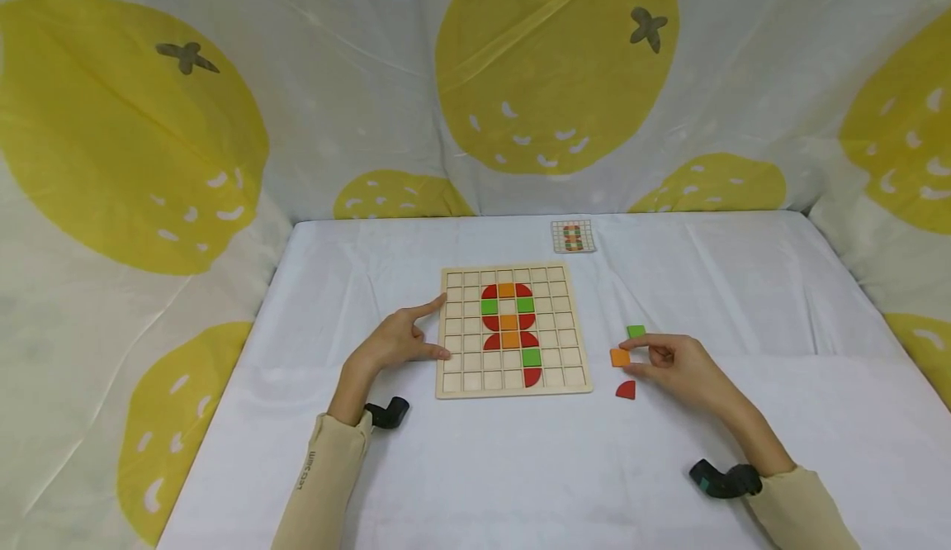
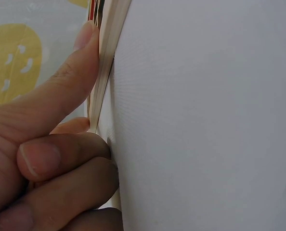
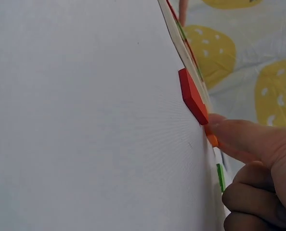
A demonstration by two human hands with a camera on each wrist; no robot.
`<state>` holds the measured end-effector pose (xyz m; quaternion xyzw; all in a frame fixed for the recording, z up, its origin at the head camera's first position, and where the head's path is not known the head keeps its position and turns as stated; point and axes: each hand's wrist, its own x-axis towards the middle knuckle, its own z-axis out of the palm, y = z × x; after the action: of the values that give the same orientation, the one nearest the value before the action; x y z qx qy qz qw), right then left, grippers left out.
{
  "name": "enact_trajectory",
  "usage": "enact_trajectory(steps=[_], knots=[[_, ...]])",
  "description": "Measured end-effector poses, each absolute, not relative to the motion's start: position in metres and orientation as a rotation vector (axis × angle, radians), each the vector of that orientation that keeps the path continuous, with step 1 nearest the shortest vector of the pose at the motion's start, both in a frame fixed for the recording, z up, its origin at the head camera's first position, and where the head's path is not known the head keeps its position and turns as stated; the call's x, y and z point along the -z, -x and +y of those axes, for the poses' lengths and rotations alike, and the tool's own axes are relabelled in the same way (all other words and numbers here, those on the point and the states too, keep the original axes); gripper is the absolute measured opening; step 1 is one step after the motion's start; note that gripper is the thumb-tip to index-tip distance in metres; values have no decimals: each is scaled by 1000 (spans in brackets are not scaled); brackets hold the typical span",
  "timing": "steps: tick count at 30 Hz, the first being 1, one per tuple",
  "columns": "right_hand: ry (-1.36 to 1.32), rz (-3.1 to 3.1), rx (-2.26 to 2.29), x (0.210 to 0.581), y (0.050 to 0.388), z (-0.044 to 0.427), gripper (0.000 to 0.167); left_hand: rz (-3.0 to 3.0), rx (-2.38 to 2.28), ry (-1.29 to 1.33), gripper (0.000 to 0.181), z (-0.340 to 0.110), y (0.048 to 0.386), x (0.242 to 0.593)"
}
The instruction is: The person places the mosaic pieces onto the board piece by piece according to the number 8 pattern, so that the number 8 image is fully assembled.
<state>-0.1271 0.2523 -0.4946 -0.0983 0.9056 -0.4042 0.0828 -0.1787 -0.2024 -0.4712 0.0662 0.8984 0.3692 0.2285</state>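
Note:
A square wooden grid board (image 1: pixel 559 332) lies flat on the white cloth, with red quarter-round, orange square and green square tiles in several of its cells. My left hand (image 1: pixel 392 339) touches the board's left edge with a spread thumb and index finger; the other fingers are curled in the left wrist view. To the board's right, my right hand (image 1: pixel 685 368) pinches an orange square tile (image 1: pixel 620 357) between thumb and index finger, at or near the cloth. A green square tile (image 1: pixel 636 331) lies just beyond it, and a red quarter-round tile (image 3: pixel 192 98) lies on its near side.
A small pattern card (image 1: pixel 573 236) with a similar coloured figure lies behind the board. White cloth (image 1: pixel 520 476) covers the table, and a lemon-print curtain (image 1: pixel 357 104) hangs at the back and sides. Black cameras (image 1: pixel 724 480) sit on both wrists.

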Motion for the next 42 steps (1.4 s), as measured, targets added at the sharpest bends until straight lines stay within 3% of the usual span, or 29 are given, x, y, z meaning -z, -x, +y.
enact_trajectory(steps=[17, 42], knots=[[359, 2705, 1267, 490, 134, 240, 27, 2459, -1019, -148, 105, -201, 178, 471], [700, 2433, 1283, 484, 132, 119, 23, 2478, -995, -155, 105, -201, 180, 473]])
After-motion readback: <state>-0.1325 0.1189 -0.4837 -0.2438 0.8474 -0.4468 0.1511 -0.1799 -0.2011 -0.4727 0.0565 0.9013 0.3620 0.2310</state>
